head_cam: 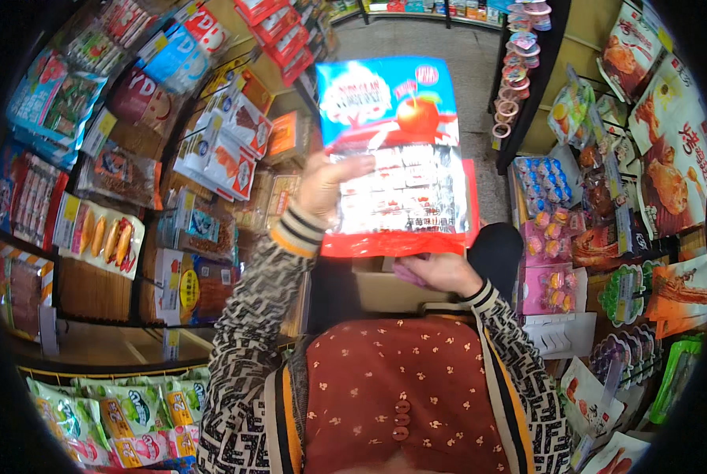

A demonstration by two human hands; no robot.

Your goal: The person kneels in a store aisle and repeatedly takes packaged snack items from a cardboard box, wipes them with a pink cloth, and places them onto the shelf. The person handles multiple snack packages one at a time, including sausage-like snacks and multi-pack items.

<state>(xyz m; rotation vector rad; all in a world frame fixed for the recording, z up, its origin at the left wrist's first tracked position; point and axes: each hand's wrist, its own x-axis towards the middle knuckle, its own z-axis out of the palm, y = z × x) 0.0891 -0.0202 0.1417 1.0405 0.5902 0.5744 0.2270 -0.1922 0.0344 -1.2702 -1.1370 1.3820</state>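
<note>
A blue, white and red plastic snack bag (pixel 396 195) with a transparent lower part is held up in front of me, small wrapped pieces showing inside. My left hand (pixel 331 181) grips its left edge, thumb on the front. Below the bag's bottom edge is my right hand (pixel 439 271), holding something pinkish-purple (pixel 411 272) that is mostly hidden. Red packaging (pixel 470 195) sticks out behind the bag's right side; what it belongs to is hidden. Beneath my hands lies part of an open cardboard box (pixel 392 291), between my dark-clothed legs.
Hanging snack packs (pixel 217 154) fill the curved rack on my left. Green and pink bags (pixel 134 415) stand at the lower left. On the right are blue-capped candies (pixel 544 181), pink candy packs (pixel 549 237) and large meat-snack bags (pixel 667 172). Grey floor (pixel 412 44) stretches ahead between the shelves.
</note>
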